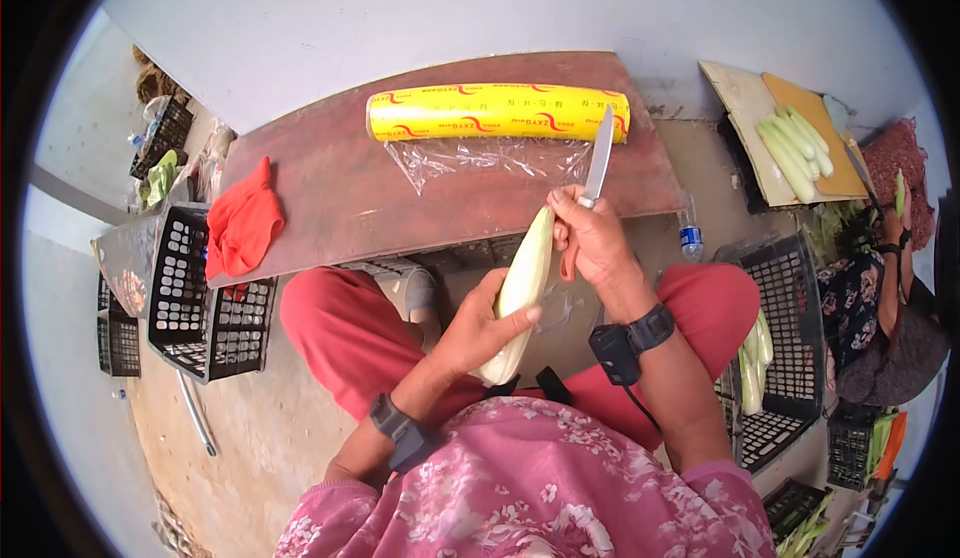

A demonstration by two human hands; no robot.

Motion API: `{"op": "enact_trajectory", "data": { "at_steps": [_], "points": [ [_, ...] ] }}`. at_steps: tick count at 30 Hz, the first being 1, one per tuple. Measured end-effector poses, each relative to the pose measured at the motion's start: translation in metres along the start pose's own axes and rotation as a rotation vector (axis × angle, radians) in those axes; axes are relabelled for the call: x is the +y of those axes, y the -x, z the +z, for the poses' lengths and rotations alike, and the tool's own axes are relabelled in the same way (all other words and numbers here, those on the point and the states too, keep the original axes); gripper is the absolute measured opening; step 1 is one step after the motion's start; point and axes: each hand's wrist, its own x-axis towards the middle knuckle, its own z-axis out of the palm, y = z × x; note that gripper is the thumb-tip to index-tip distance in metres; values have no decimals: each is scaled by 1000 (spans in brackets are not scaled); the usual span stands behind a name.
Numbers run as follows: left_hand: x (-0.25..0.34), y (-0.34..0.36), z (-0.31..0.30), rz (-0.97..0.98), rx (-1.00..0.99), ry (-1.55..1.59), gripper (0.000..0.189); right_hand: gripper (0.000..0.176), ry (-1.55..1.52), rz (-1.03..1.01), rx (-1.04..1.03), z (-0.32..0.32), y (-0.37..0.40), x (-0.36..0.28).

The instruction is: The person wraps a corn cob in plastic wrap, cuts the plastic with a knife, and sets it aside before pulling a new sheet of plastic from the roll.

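Note:
My left hand (487, 325) is wrapped round the lower half of a pale green tapered vegetable (522, 273), which looks like an ear of corn in its husk. It stands tilted over my lap, its narrow tip pointing up toward my right hand (592, 238). That hand is closed on a knife (600, 158) with its blade pointing up and away from me. The fingers of my right hand are right at the vegetable's tip. Beyond my hands, a yellow roll of cling film (500, 113) lies on a reddish table (330, 228), with a loose film end (470, 163) spread in front.
A red cloth (243, 220) hangs over the table's left corner beside black crates (215, 328). At right are a water bottle (691, 235), a crate (785, 358) holding pale vegetables, and a board (740, 128) with several more. A co-worker's arm (890, 278) shows at far right.

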Motion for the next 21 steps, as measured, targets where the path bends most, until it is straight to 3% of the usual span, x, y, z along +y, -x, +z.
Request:
{"op": "enact_trajectory", "data": {
  "at_steps": [2,5,10,16,19,21],
  "points": [
    [1,-1,2,-78,-91,285,47,14,-103,19,-63,-5,-2,1],
    [-3,-9,2,-240,-110,638,60,14,-175,31,-87,-3,-2,0],
    [-2,-15,-6,-326,-197,588,53,12,-63,-9,-23,-11,-5,0],
    [-7,-17,-1,-259,-101,377,47,15,-30,41,23,-9,-6,4],
    [0,-15,1,-296,-154,563,49,21,-40,67,-18,-11,-6,5],
    [-4,-15,1,-251,-108,435,48,26,-56,79,11,-13,-5,1]
  ]
}}
